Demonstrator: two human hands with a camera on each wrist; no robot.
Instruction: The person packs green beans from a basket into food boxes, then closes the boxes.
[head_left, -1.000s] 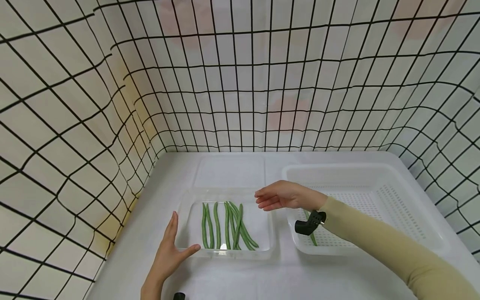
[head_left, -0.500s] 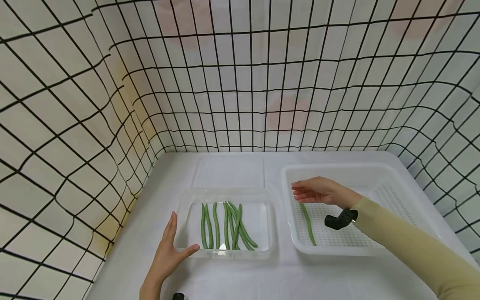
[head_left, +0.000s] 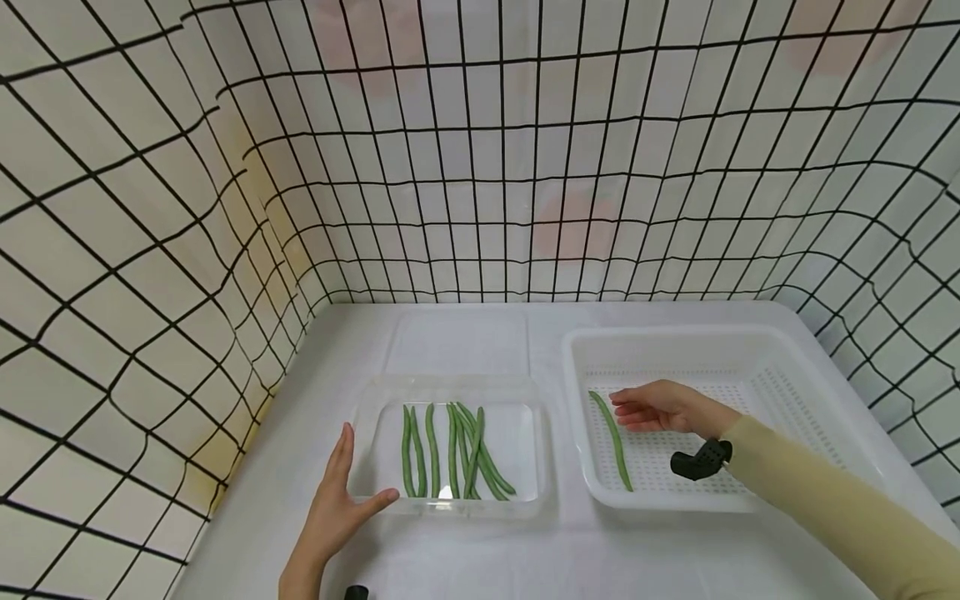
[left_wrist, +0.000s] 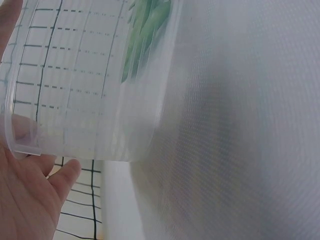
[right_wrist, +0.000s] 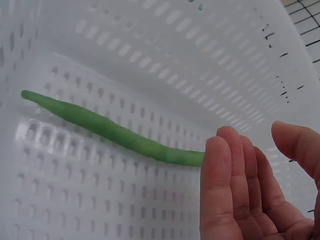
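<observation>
In the head view, a clear plastic container (head_left: 525,392) holds several green beans (head_left: 435,454) lying roughly lengthwise. My left hand (head_left: 336,508) rests at its front-left corner, fingers straight along the side and thumb spread over the front rim. The left wrist view shows the container wall (left_wrist: 75,100) right at that hand's fingers. To the right, one green bean (head_left: 618,446) lies along the left side of a white perforated basket (head_left: 750,337). Inside that basket my right hand (head_left: 667,406) hovers just right of the bean, fingers together and thumb apart, holding nothing.
A flat clear lid (head_left: 459,342) lies behind the container on the white tabletop (head_left: 480,554). Black wire grid (head_left: 525,179) walls in the back and both sides. A black wrist camera (head_left: 701,460) sits on the right sleeve.
My right hand has moved right, from beside the clear container into the basket, then slightly toward me, uncovering the single bean. The left hand has stayed at the container's corner.
</observation>
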